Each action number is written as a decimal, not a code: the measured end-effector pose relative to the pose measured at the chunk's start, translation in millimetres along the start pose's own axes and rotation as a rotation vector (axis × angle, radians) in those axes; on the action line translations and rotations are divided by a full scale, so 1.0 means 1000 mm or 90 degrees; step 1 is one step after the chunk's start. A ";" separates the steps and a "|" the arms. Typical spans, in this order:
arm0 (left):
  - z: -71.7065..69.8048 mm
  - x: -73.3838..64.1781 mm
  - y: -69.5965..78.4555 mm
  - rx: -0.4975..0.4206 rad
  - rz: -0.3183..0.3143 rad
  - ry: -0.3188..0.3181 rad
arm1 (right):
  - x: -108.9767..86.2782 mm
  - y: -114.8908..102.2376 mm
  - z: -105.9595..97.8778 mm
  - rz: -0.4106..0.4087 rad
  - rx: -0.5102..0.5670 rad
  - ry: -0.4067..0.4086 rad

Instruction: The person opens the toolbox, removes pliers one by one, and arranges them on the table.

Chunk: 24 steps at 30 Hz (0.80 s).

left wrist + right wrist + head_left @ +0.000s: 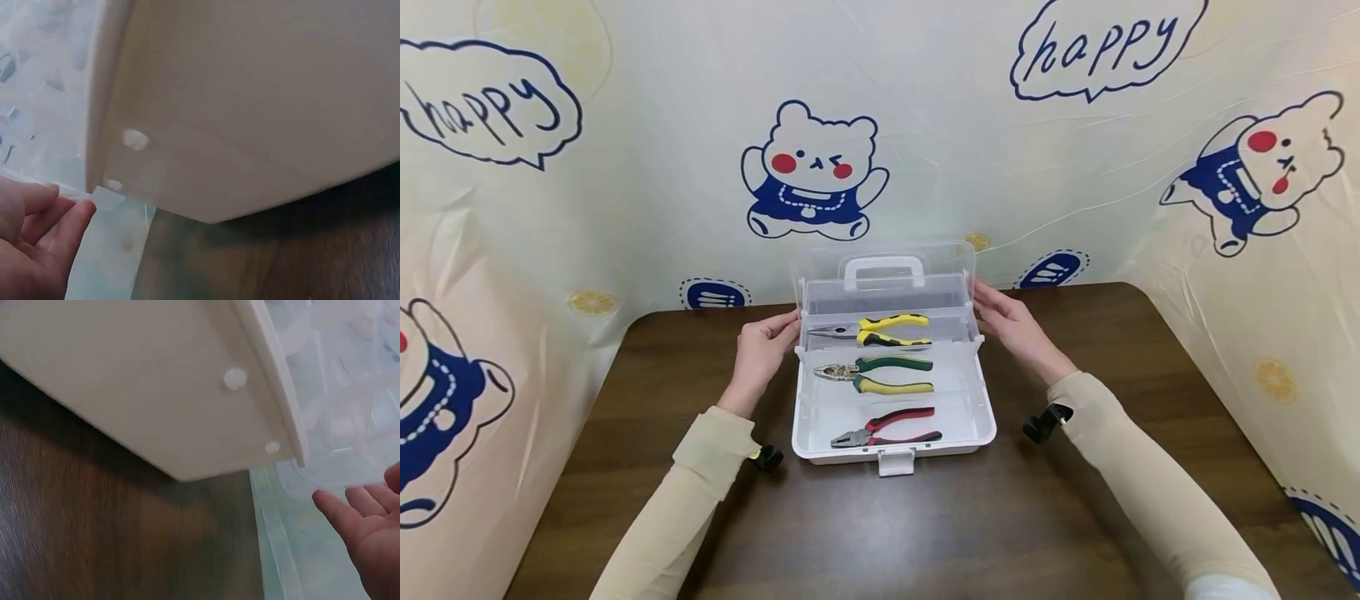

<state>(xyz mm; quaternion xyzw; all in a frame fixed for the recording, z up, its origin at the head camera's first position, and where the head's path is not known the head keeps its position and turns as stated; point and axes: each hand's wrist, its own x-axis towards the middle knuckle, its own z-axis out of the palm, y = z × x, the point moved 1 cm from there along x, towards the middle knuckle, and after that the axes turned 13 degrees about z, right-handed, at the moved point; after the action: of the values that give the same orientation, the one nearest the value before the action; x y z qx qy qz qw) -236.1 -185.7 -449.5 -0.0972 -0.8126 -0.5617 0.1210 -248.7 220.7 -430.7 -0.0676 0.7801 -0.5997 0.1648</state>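
Note:
A white toolbox [895, 450] stands with its clear lid [955, 262] raised at the back, a white handle [883, 262] on it. Inside lie three pliers in rows: yellow-and-black long-nose pliers [891, 320] at the back, green-and-yellow pliers [895, 387] in the middle and red-and-black pliers [902, 414] in front. At the lid's left side, my left hand [763, 354] pinches the clear edge between thumb and fingers. My right hand [1015, 333] is at the opposite side, its fingers [344, 519] extended, with the fingertips right at the lid's edge.
The box rests on a dark wooden table [887, 533], towards its back edge. Behind and beside the table hangs a pale cloth [940, 167] printed with bears. Black wrist cameras are strapped under both sleeves. The front latch [896, 463] hangs over the box's front edge.

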 end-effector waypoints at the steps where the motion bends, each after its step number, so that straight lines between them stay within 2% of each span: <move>1: 0.000 0.000 0.000 0.019 0.006 -0.003 | 0.001 0.000 0.000 0.002 -0.010 -0.006; 5: -0.001 -0.002 0.001 0.067 0.015 -0.018 | 0.006 0.001 0.001 0.005 -0.052 -0.031; 8: 0.000 -0.004 -0.001 0.054 0.001 -0.022 | 0.009 0.002 0.003 0.013 -0.053 -0.038; 15: 0.004 -0.012 -0.009 0.070 -0.012 -0.053 | 0.013 0.015 0.006 0.053 -0.074 -0.032; 20: 0.006 -0.014 -0.012 0.028 -0.042 -0.060 | 0.016 0.024 0.009 0.064 -0.067 -0.036; 24: 0.008 -0.016 -0.012 0.003 -0.051 -0.068 | 0.017 0.028 0.011 0.073 -0.050 -0.041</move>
<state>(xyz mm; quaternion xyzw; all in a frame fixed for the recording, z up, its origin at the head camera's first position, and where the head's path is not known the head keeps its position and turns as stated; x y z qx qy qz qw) -225.5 -182.8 -467.3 -0.0939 -0.8227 -0.5580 0.0547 -258.8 213.2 -462.8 -0.0487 0.7997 -0.5560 0.2213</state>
